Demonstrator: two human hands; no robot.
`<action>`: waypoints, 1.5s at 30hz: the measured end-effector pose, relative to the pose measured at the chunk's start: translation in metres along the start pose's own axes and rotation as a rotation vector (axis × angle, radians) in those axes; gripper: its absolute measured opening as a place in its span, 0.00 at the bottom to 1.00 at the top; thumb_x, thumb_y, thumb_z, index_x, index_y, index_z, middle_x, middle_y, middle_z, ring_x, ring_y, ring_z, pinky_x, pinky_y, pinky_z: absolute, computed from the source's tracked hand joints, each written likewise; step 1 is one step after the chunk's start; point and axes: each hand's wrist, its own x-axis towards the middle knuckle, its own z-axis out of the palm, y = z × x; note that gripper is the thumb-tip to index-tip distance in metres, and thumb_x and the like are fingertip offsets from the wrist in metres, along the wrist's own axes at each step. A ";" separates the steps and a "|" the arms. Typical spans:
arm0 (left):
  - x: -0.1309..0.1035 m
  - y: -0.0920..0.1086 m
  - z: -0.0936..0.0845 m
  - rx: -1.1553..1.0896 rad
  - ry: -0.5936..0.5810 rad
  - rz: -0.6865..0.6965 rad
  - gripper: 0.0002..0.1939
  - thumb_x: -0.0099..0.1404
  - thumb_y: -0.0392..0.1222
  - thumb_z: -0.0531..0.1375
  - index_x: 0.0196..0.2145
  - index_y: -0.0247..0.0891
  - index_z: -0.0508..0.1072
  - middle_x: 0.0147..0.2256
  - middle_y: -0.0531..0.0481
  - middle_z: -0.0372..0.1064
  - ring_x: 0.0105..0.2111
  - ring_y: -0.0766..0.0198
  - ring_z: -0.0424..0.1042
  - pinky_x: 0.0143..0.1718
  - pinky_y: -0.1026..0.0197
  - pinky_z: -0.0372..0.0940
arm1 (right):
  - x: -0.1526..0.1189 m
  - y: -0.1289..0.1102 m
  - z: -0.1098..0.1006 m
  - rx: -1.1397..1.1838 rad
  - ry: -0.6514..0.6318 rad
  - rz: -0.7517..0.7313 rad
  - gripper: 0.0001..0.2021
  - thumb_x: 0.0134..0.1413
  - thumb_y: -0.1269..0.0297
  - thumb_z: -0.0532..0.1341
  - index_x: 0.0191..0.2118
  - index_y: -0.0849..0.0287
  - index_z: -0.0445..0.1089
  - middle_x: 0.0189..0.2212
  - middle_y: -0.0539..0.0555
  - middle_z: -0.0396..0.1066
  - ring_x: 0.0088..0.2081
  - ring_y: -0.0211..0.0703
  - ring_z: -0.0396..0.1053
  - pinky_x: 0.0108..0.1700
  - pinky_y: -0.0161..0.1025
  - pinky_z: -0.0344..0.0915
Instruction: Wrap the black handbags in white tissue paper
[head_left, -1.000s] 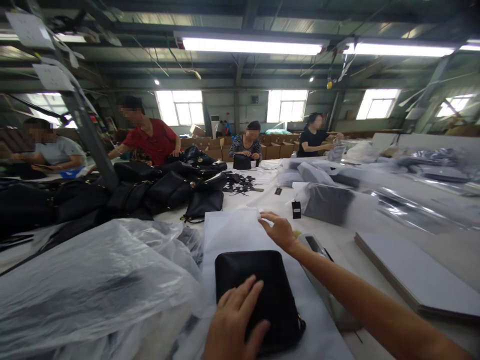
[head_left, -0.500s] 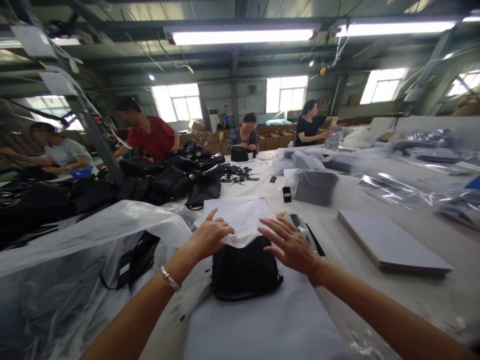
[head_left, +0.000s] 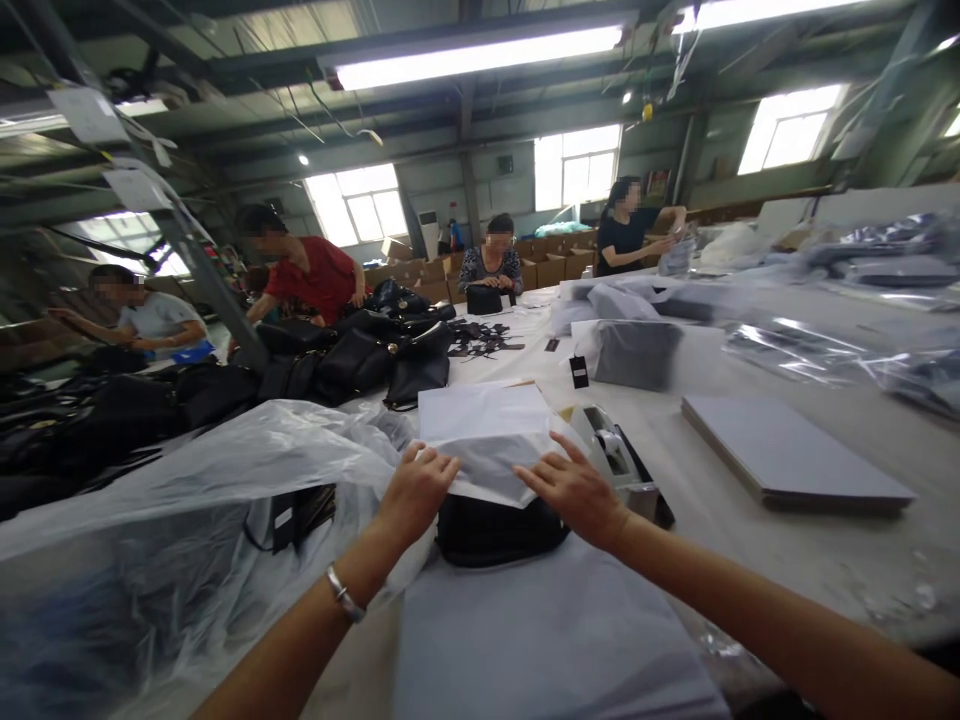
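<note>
A black handbag [head_left: 499, 538] lies in front of me on a stack of white paper sheets [head_left: 540, 640]. Thin white tissue paper [head_left: 491, 462] covers the bag's far part, its near edge hanging loosely over the black surface. On the left side of that edge, my left hand [head_left: 421, 492], with a silver bracelet at the wrist, has its fingers closed on the tissue paper. My right hand [head_left: 581, 495] grips the right side, thumb raised away from the fingers. The fingertips are partly hidden against the paper.
A tape dispenser [head_left: 619, 450] stands just right of the bag. Farther right lies a stack of grey-white boards [head_left: 795, 450]. Clear plastic sheeting [head_left: 300, 440] spreads at left, with black bags [head_left: 352, 360] piled behind it. Several co-workers stand or sit around the table.
Both hands have drawn the tissue paper toward me, so it covers more of the black bag. The right fingers, earlier spread, are now bent at the paper. The view has shifted slightly.
</note>
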 end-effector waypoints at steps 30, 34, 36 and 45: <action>-0.041 -0.031 0.039 -0.165 0.090 -0.230 0.30 0.62 0.24 0.49 0.59 0.40 0.67 0.54 0.43 0.72 0.57 0.52 0.68 0.63 0.39 0.53 | -0.058 0.031 -0.002 0.115 0.086 0.280 0.27 0.59 0.83 0.48 0.56 0.53 0.71 0.52 0.51 0.74 0.53 0.42 0.72 0.61 0.48 0.65; -0.057 -0.041 0.040 -0.145 0.148 -0.155 0.25 0.62 0.23 0.48 0.52 0.35 0.73 0.46 0.42 0.77 0.45 0.56 0.77 0.60 0.44 0.60 | -0.069 0.026 -0.010 0.129 0.082 0.292 0.28 0.56 0.83 0.49 0.57 0.52 0.69 0.53 0.51 0.73 0.54 0.43 0.72 0.60 0.48 0.66; -0.067 -0.037 0.041 -0.109 0.177 -0.112 0.25 0.62 0.23 0.48 0.53 0.33 0.72 0.46 0.41 0.77 0.43 0.57 0.78 0.56 0.47 0.66 | -0.076 0.022 -0.014 0.126 0.086 0.304 0.27 0.57 0.82 0.50 0.57 0.54 0.69 0.53 0.52 0.73 0.53 0.43 0.72 0.60 0.48 0.67; -0.076 -0.023 0.050 -0.046 0.161 -0.092 0.26 0.62 0.23 0.49 0.54 0.31 0.72 0.51 0.39 0.74 0.48 0.51 0.76 0.50 0.48 0.71 | -0.027 -0.030 -0.054 0.240 0.136 0.231 0.29 0.58 0.76 0.56 0.65 0.52 0.59 0.61 0.52 0.64 0.64 0.48 0.59 0.68 0.54 0.53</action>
